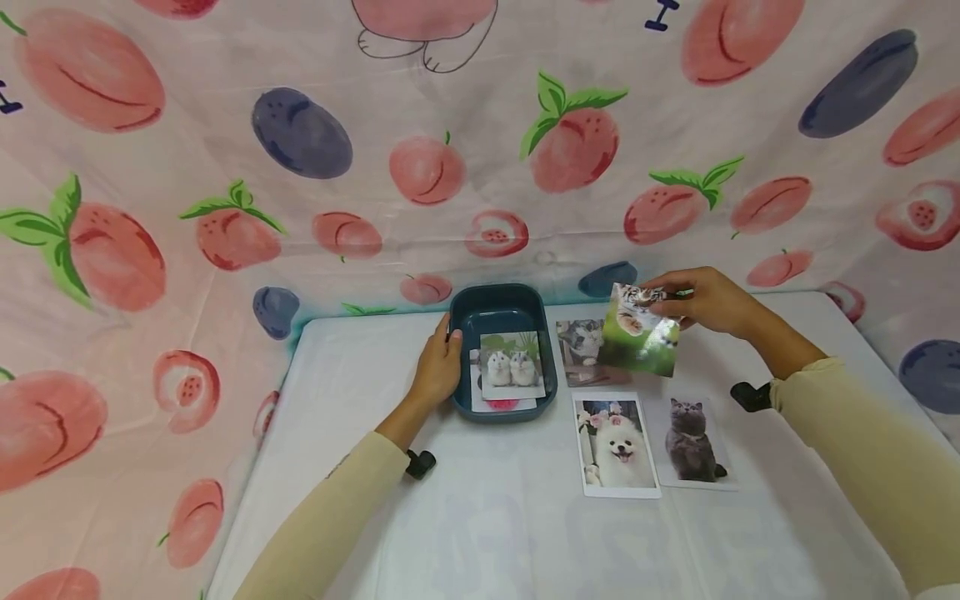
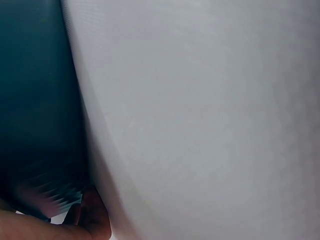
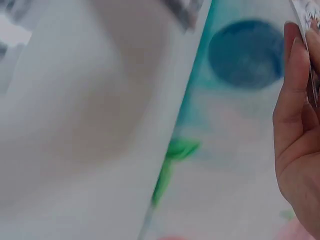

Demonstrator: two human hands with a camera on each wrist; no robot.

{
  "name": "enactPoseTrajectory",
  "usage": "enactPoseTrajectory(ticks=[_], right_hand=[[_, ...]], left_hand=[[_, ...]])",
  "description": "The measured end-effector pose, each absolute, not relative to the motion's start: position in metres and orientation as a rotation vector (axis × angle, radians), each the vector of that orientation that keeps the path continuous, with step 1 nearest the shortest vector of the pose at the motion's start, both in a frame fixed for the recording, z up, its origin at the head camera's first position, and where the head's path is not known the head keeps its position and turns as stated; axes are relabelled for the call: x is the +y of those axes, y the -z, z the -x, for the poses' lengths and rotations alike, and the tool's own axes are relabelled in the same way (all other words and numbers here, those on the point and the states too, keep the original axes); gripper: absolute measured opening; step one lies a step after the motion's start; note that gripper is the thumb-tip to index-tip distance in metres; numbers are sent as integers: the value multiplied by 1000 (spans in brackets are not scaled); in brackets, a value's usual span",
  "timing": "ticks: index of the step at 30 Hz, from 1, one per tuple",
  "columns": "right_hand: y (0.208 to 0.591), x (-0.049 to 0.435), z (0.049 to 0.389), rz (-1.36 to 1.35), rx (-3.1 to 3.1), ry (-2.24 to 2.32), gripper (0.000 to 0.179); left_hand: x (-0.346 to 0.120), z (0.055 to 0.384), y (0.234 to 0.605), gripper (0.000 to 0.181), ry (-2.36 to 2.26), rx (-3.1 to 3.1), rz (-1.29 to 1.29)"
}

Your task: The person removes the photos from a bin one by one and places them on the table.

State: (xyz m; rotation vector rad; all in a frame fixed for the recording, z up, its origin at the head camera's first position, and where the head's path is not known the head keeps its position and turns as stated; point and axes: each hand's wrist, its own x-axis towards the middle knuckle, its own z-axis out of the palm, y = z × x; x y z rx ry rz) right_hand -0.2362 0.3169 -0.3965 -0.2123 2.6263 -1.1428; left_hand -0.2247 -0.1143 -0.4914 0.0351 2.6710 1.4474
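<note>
My right hand (image 1: 705, 304) pinches a glossy tiger photo card (image 1: 639, 346) by its top right edge, tilted above the table. In the right wrist view that card (image 3: 311, 75) shows edge-on between thumb and fingers. Beneath it lies a card of a grey-and-white cat (image 1: 581, 343), partly covered in the head view. My left hand (image 1: 438, 365) grips the left side of a dark teal tray (image 1: 497, 297), its thumb at the rim. Inside the tray, a card with two white hamsters (image 1: 513, 367) lies over another card (image 1: 502, 406), mostly hidden.
Nearer the front lie a white dog card (image 1: 618, 446) and a grey cat card (image 1: 693, 442), side by side. The white table (image 1: 480, 517) ends at the back against a fruit-print cloth (image 1: 495, 108). A dark camera mount sits at each wrist.
</note>
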Motion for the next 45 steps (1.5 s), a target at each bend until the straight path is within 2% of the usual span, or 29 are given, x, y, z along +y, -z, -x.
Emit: enactPoseTrajectory(ticks=[7,15,30,40,45], right_hand=[[419,353,243,182,2619,1072,46],[449,371,250,176,2616,1021,48],[485,364,260,211,2798,887,41],[492,356,260,270,2867,774,44],[480,342,261,285,2889,766,44]], left_hand=[[-114,223,489,58,-1443,2674,-24],[-114,223,491,57,-1452,2670,-22],[-115,224,492,59,-1443,2680,-38],[-115,224,490,59,-1447,2679,-42],[-115,223,489,58,-1443,2682,-38]])
